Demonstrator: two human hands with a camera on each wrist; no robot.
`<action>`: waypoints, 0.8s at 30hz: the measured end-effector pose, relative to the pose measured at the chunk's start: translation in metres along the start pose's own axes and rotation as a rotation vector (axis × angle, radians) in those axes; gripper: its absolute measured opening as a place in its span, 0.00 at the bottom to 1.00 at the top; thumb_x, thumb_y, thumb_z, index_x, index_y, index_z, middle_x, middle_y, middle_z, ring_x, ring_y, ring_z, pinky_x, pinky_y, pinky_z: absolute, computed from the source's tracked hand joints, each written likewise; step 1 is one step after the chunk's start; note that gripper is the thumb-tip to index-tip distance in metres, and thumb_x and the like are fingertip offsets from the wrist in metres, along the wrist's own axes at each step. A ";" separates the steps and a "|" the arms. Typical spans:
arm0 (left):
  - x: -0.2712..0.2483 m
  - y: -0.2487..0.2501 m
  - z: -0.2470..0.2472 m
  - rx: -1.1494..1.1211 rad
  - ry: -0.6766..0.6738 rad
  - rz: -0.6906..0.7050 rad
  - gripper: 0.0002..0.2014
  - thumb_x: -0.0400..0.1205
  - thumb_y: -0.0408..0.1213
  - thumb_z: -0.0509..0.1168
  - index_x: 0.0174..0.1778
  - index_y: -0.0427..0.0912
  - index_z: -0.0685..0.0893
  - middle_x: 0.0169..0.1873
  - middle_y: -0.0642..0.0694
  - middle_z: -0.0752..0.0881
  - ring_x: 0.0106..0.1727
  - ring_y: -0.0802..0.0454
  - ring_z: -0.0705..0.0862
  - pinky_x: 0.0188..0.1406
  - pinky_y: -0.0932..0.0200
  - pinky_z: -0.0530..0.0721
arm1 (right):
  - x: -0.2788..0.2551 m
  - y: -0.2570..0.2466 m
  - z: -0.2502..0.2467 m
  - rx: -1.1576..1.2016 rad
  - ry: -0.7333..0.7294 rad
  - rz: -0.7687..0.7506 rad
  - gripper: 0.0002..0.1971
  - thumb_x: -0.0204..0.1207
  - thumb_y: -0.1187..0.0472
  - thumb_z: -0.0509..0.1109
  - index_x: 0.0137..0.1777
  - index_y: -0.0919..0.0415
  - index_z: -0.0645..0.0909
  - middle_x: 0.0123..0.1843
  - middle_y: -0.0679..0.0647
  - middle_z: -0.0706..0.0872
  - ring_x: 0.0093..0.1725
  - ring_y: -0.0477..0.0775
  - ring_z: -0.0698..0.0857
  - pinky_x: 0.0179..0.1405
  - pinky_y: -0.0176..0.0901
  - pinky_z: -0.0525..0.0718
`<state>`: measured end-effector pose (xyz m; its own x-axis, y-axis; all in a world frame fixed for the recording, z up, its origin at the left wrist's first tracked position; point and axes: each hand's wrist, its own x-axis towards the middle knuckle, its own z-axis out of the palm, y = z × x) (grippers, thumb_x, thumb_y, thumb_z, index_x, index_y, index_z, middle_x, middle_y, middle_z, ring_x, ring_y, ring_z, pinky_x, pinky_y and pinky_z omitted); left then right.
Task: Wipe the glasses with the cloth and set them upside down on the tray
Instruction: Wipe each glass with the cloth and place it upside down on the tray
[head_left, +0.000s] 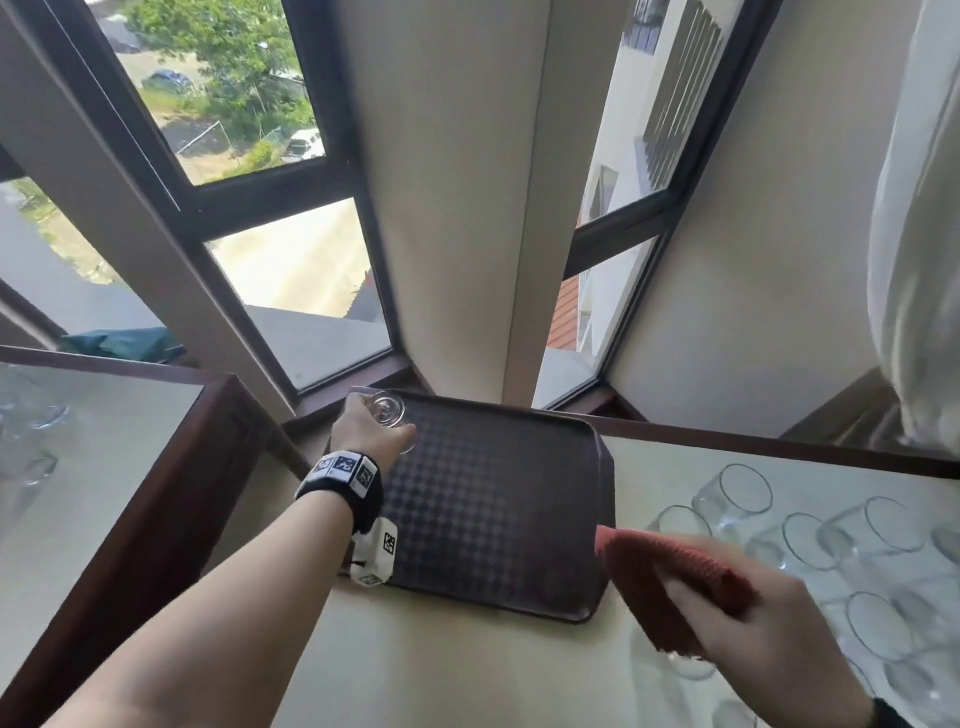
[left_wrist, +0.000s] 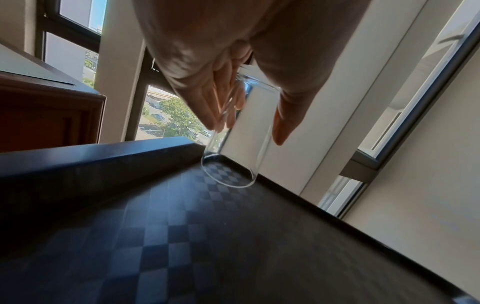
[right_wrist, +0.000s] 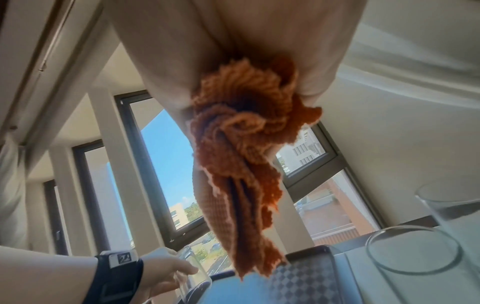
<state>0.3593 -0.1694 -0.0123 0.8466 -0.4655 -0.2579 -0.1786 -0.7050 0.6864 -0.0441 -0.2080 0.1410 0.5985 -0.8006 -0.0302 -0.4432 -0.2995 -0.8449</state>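
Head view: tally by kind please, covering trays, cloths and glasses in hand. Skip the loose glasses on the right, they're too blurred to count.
Tray: 1
Cloth: 1, held in the right hand
Glass: 1, held upside down in the left hand at the tray's far left corner
Total: 3

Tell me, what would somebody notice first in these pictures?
Probably the left hand setting a clear glass upside down in the far left corner of the dark checkered tray. Next, the orange cloth bunched in the right hand, with more glasses crowded on the table at right.
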 end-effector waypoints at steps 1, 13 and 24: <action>0.008 0.001 0.003 0.026 -0.003 -0.006 0.31 0.69 0.46 0.82 0.66 0.52 0.77 0.53 0.50 0.88 0.53 0.47 0.87 0.55 0.54 0.86 | -0.001 0.002 -0.003 -0.007 0.065 0.021 0.26 0.73 0.69 0.80 0.47 0.29 0.90 0.35 0.45 0.92 0.33 0.46 0.89 0.36 0.41 0.88; 0.050 0.004 0.021 0.112 -0.030 -0.051 0.35 0.74 0.45 0.82 0.73 0.41 0.74 0.59 0.41 0.84 0.54 0.41 0.80 0.56 0.52 0.78 | -0.022 0.022 -0.030 0.017 0.431 0.154 0.24 0.70 0.65 0.82 0.43 0.26 0.87 0.43 0.32 0.90 0.45 0.32 0.87 0.46 0.15 0.77; 0.032 0.020 0.020 0.110 0.047 -0.106 0.49 0.71 0.50 0.86 0.82 0.40 0.67 0.75 0.33 0.77 0.75 0.31 0.80 0.74 0.38 0.80 | -0.051 0.033 -0.052 -0.003 0.468 0.143 0.16 0.72 0.67 0.80 0.44 0.41 0.91 0.38 0.37 0.91 0.41 0.32 0.87 0.41 0.14 0.76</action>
<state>0.3725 -0.2090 -0.0204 0.8859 -0.3616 -0.2906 -0.1386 -0.8041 0.5781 -0.1232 -0.2042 0.1424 0.1673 -0.9810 0.0980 -0.5011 -0.1703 -0.8485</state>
